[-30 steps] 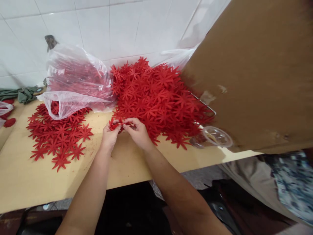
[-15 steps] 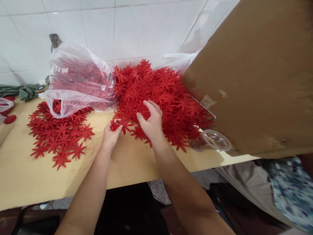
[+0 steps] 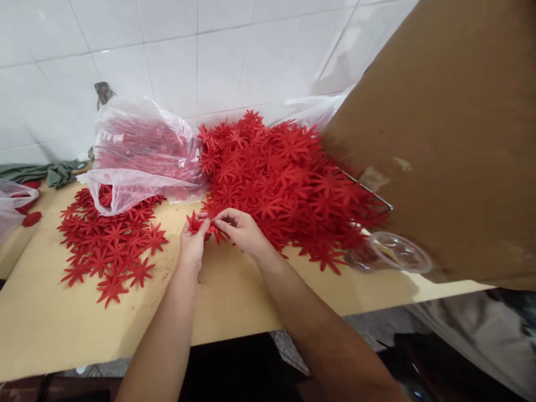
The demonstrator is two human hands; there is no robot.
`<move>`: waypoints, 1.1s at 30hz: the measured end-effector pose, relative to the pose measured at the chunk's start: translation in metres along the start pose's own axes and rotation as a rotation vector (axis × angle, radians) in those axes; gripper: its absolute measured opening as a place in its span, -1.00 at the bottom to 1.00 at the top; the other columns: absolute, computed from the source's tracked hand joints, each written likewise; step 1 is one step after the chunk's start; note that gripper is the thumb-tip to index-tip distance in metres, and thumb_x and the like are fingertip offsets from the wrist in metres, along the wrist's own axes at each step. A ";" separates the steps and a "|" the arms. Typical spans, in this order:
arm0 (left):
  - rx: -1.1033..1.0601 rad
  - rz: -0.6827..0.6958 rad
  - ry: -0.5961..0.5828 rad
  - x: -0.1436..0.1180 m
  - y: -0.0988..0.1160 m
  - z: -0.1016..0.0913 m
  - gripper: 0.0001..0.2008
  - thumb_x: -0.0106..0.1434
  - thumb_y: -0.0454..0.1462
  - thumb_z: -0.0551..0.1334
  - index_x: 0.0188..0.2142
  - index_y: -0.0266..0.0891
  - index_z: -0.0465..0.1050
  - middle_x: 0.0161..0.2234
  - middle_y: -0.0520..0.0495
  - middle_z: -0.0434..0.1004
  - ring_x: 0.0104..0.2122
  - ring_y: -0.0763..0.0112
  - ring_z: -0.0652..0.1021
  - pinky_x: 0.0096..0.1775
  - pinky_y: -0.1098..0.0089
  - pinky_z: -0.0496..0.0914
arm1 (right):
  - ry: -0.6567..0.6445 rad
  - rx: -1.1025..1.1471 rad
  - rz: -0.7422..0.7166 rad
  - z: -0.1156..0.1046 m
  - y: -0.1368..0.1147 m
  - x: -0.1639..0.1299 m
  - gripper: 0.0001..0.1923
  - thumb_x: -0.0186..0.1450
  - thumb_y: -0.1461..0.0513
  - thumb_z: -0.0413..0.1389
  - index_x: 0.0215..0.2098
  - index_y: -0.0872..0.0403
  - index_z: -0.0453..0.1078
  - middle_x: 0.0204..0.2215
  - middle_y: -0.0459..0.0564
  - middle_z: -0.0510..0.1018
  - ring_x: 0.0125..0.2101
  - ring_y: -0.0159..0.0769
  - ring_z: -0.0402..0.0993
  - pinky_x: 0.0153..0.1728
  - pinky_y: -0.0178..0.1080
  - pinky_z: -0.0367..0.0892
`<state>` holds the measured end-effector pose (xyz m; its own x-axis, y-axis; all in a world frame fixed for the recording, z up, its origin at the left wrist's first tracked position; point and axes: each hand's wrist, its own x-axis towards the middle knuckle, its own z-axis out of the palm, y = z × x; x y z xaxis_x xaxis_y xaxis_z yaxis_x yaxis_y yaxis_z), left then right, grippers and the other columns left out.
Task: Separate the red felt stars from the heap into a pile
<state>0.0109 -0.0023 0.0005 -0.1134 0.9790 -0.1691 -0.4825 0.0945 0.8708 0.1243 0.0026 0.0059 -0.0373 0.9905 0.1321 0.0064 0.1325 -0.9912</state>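
My left hand (image 3: 194,241) is closed on a red flower-shaped cutout (image 3: 194,223) with narrow pointed petals. Right beside it, the thumb and forefinger of my right hand (image 3: 238,228) pinch at the red petals by my left fingertips; whether this is the same cutout or a second one, I cannot tell. Just behind both hands rises a big heap of the same red cutouts (image 3: 268,173). A smaller, flatter pile of red cutouts (image 3: 113,240) lies to the left of my left hand.
A clear plastic bag (image 3: 144,151) full of red pieces stands against the tiled wall (image 3: 226,61). A large brown board (image 3: 452,139) leans in on the right, with a clear plastic cup (image 3: 400,252) on its side below. Green cloth (image 3: 61,174) lies far left on the pale tabletop (image 3: 234,312).
My right hand has come off the heap and moved left and down to meet my left hand, its spread fingers now pinched at the red petals. The view has shifted slightly.
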 end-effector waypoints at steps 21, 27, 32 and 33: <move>0.167 -0.064 -0.075 0.001 0.005 0.002 -0.54 -0.33 -0.28 0.41 -0.33 -0.30 0.48 -0.45 -0.02 0.54 -0.34 0.40 0.51 -0.17 0.35 0.34 | 0.195 -0.416 -0.259 -0.017 -0.039 -0.001 -0.74 0.11 0.13 0.08 -0.27 0.09 0.37 -0.26 0.06 0.46 -0.22 -0.27 0.39 -0.19 -0.16 0.35; 0.089 -0.025 -0.032 0.001 0.003 0.003 -0.46 -0.32 -0.29 0.40 -0.24 -0.31 0.42 -0.32 -0.09 0.55 -0.28 0.37 0.52 -0.10 0.30 0.32 | 0.042 -0.219 -0.029 0.004 -0.005 -0.011 -0.68 0.06 0.14 0.12 -0.25 0.10 0.27 -0.30 0.02 0.45 -0.33 -0.34 0.40 -0.29 -0.23 0.36; 0.091 -0.035 -0.031 -0.001 0.004 0.003 -0.53 -0.29 -0.29 0.39 -0.29 -0.32 0.44 -0.31 -0.10 0.55 -0.27 0.36 0.51 -0.09 0.29 0.32 | 0.022 -0.062 0.098 0.003 -0.007 -0.004 -0.63 0.02 0.10 0.14 -0.25 0.10 0.25 -0.34 -0.01 0.44 -0.37 -0.39 0.38 -0.34 -0.28 0.35; 0.086 -0.044 -0.038 -0.001 0.004 0.003 -0.53 -0.28 -0.29 0.39 -0.29 -0.32 0.44 -0.32 -0.10 0.55 -0.26 0.35 0.51 -0.09 0.29 0.32 | -0.020 -0.027 0.102 0.004 -0.007 -0.004 -0.66 0.02 0.10 0.15 -0.29 0.09 0.26 -0.36 -0.03 0.44 -0.38 -0.41 0.38 -0.34 -0.28 0.34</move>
<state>0.0119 -0.0025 0.0059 -0.0595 0.9796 -0.1918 -0.4098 0.1512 0.8995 0.1209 -0.0023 0.0128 -0.0552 0.9980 0.0302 0.0379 0.0324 -0.9988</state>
